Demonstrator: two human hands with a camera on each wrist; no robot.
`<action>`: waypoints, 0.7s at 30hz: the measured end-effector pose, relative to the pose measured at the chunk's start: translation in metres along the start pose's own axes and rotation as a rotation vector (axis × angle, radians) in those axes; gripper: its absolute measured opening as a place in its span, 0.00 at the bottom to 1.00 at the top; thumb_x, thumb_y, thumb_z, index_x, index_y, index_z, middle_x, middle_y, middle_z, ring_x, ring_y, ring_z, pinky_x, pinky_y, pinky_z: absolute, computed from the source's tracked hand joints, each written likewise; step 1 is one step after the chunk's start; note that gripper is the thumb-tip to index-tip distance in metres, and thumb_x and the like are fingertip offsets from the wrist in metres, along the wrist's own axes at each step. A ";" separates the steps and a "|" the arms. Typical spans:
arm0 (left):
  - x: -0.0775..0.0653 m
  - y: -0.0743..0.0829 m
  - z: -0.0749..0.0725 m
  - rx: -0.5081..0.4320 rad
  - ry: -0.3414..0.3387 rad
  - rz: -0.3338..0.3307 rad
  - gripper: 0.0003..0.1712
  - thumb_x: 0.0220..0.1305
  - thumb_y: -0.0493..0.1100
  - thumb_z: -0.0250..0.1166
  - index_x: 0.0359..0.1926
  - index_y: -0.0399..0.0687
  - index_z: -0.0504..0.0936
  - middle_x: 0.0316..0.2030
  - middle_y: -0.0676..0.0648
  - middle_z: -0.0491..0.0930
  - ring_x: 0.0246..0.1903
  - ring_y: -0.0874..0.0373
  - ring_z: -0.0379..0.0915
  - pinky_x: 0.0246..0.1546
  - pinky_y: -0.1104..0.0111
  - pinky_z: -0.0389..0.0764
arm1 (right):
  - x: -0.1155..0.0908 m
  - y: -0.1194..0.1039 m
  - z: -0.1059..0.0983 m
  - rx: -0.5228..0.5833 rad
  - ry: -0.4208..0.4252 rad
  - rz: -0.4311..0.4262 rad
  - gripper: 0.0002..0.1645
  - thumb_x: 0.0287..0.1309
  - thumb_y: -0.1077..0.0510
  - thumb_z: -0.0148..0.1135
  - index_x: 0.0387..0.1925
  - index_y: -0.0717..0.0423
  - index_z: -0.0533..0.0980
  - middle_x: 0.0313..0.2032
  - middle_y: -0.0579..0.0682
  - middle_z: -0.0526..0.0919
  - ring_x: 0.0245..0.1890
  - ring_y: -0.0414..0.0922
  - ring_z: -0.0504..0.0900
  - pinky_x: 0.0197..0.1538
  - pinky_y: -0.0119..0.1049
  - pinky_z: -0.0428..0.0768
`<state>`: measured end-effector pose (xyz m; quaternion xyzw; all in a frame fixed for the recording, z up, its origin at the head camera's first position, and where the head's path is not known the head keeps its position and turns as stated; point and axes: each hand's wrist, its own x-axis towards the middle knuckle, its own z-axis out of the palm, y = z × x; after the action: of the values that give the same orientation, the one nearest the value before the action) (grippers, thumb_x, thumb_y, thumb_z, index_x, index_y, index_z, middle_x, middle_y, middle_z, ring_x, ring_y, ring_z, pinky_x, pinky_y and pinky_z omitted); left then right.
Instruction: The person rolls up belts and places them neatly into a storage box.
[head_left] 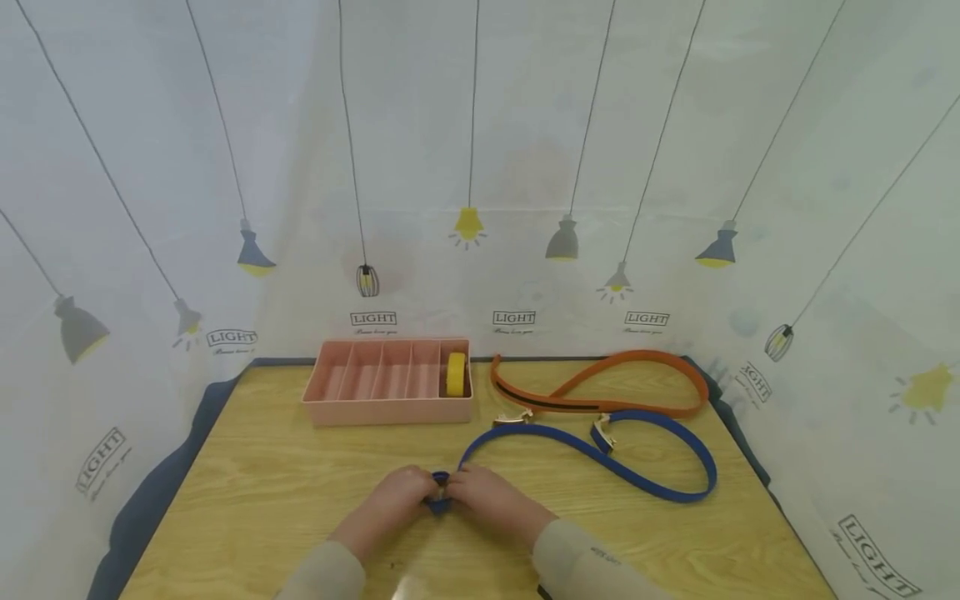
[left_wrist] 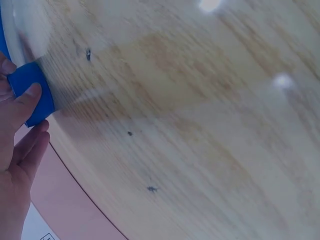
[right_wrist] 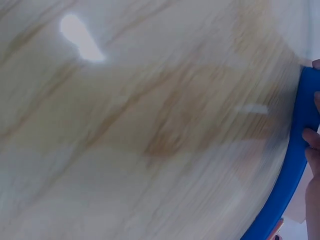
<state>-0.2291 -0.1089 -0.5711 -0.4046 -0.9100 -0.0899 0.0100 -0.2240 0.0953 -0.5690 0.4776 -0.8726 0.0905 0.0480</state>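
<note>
In the head view both hands meet over the near middle of the table at a small coil of blue strap. My left hand grips the coil from the left; the left wrist view has its thumb flat on the blue band, other fingers behind. From the other side my right hand pinches the same strap, thumb and fingers on its wide face in the right wrist view. The strap's long part curves away rightward into a loop and ends at a gold-coloured buckle.
Behind the hands stands a pink divided tray, a yellow roll in its right compartment. An orange strap with a black stripe lies looped at the back right. Near it is another gold-coloured buckle. Printed white sheeting surrounds the table.
</note>
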 end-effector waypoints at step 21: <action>0.005 0.020 0.005 -0.006 0.087 -0.131 0.13 0.46 0.38 0.76 0.25 0.47 0.77 0.25 0.50 0.77 0.26 0.55 0.76 0.30 0.65 0.78 | 0.011 -0.008 0.002 -0.045 0.056 0.260 0.05 0.51 0.44 0.71 0.26 0.35 0.86 0.20 0.33 0.75 0.24 0.35 0.67 0.22 0.27 0.64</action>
<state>-0.2174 -0.0910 -0.5724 -0.3397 -0.9331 -0.1106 0.0422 -0.2231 0.0815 -0.5678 0.3568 -0.9272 0.0897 0.0710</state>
